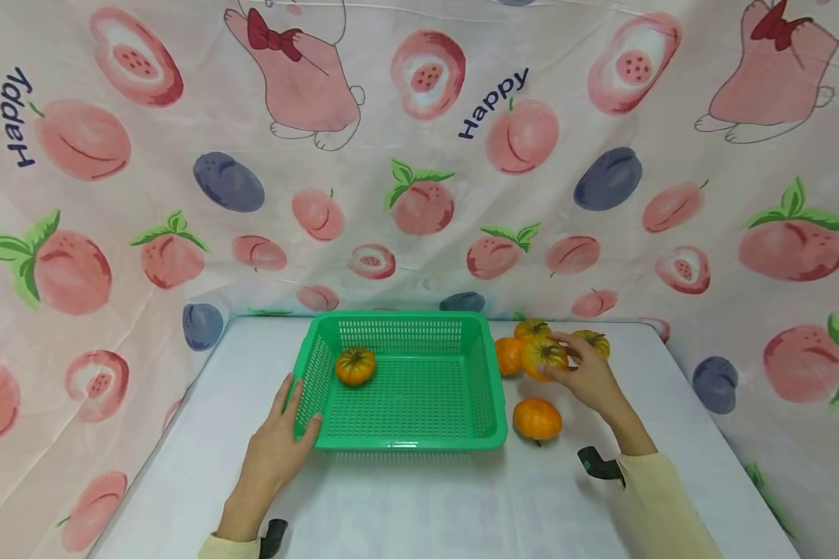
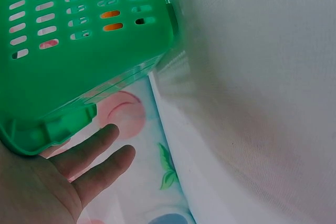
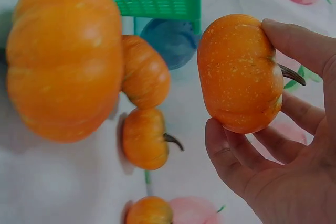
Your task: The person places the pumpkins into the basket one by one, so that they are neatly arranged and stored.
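Orange rind, ribbed and speckled, fills the grasp of my right hand (image 1: 590,380): my thumb (image 3: 291,40) presses one side of the small pumpkin (image 3: 239,77) and my fingers (image 3: 223,153) curl against the opposite side, with the dark stem (image 3: 292,75) pointing back toward my palm. It is to the right of the green basket (image 1: 405,445), just past the far half of the basket's right wall. I judge it light for its bulk, stiff enough not to give under a squeeze, and a little slippery where the skin looks smooth, so a broad hold across its shoulders suits it better than a tug on the stem, likely the part most apt to snap. Whether its underside is clear of the table (image 1: 433,505) I can't quite make out, since my hand and the neighbouring pumpkins (image 1: 508,357) crowd that spot right of the basket. My left hand (image 1: 273,454) rests at the basket's left rim, fingers straight rather than clenched. Inside the basket, near its left wall, sits one more pumpkin (image 1: 355,366), apart from my fingertips; another pumpkin (image 1: 537,420) lies just outside the basket's near right corner.
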